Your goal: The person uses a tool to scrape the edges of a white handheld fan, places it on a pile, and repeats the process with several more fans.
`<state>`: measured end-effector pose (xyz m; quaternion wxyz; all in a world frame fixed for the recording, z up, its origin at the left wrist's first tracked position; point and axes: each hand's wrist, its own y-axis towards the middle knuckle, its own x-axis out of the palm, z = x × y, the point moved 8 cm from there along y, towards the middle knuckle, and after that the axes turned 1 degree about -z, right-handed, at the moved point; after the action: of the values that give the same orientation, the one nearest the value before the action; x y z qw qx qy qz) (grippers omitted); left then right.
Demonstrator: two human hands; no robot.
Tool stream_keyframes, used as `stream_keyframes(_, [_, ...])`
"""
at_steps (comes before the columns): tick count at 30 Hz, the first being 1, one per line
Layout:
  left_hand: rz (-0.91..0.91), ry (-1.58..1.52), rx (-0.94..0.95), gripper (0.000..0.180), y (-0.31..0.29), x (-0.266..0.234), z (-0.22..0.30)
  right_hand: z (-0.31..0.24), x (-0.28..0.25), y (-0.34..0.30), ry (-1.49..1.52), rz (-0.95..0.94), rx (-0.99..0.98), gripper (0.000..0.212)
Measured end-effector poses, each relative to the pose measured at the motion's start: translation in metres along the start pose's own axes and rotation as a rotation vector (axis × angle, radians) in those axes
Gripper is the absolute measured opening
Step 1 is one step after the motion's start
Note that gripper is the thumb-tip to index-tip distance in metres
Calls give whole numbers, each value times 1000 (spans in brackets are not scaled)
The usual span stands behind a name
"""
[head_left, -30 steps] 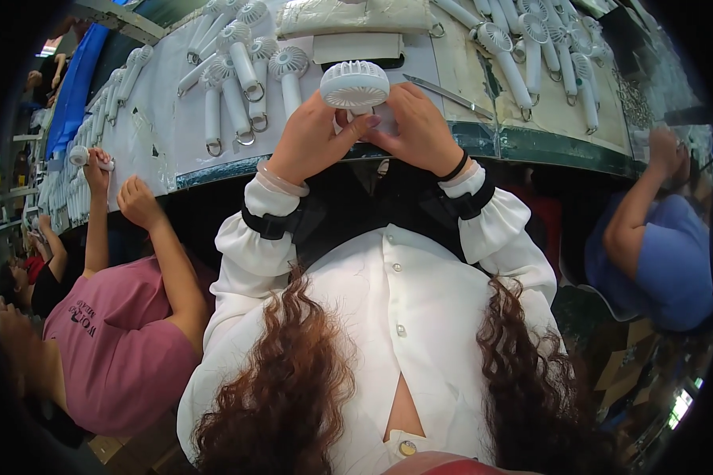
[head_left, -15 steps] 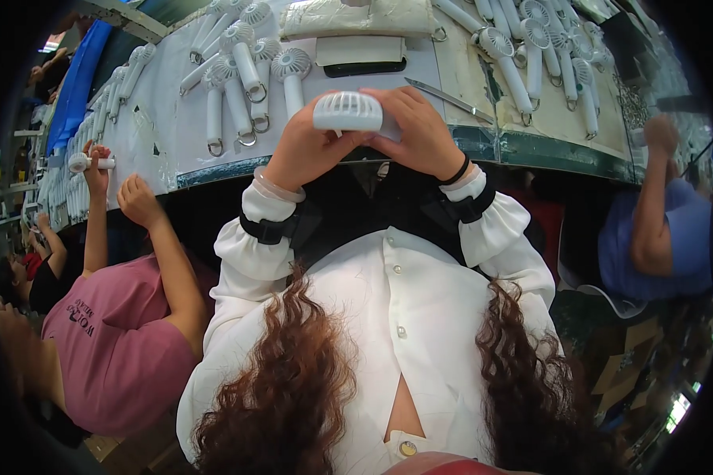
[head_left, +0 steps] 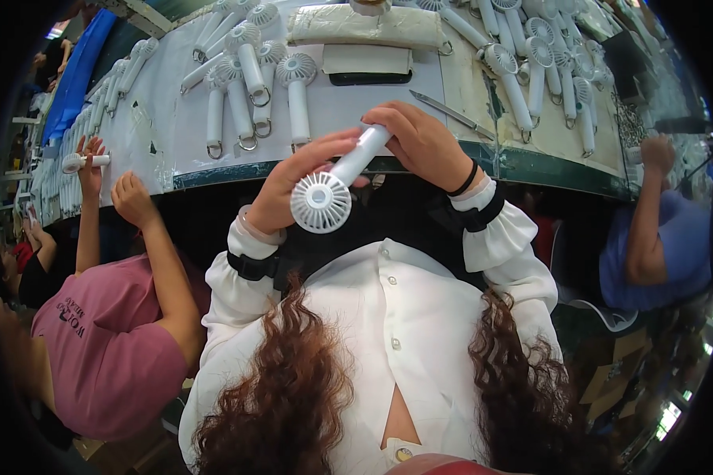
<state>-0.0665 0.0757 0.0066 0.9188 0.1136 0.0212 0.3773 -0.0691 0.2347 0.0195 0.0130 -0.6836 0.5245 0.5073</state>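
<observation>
Between my hands is a white handheld fan [head_left: 321,203], tilted, its round slatted head toward me and its handle rising away to the right. My right hand [head_left: 421,145] grips the far end of the handle. My left hand [head_left: 287,180] lies along the handle near the head, with the thumb partly hidden behind the fan. Just beyond my hands, several similar white fans [head_left: 297,79] with metal rings on their ends lie on the table at the left. More white fans [head_left: 509,75] lie in a group at the right.
A silver pointed tool [head_left: 451,113] lies near the table edge. Beyond it are a padded white bundle [head_left: 364,29] and a dark flat object [head_left: 370,77]. To the left, a person in a pink shirt [head_left: 115,344] handles another fan; someone in blue [head_left: 669,237] sits to the right.
The fan has swung from upright to slanted, so its slatted head now faces up and sits closer to me. My right hand has shifted to the handle's end; my left has loosened and moved left.
</observation>
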Motion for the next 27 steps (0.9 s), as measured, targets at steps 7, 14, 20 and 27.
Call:
stream_keyframes(7, [-35,-589,-300,55,-3,-16,-33,2,-4,1,-85,-9,12,44])
stream_keyframes(14, [-57,-142,-365,50,16,20,-30,-3,5,0,-259,-15,83,50])
stream_keyframes(20, [109,124,-368,48,2,-8,-31,4,-36,-9,-308,211,112,49])
stream_keyframes(27, [254,382,-246,42,-4,-17,-21,48,-60,-58,-571,129,442,27])
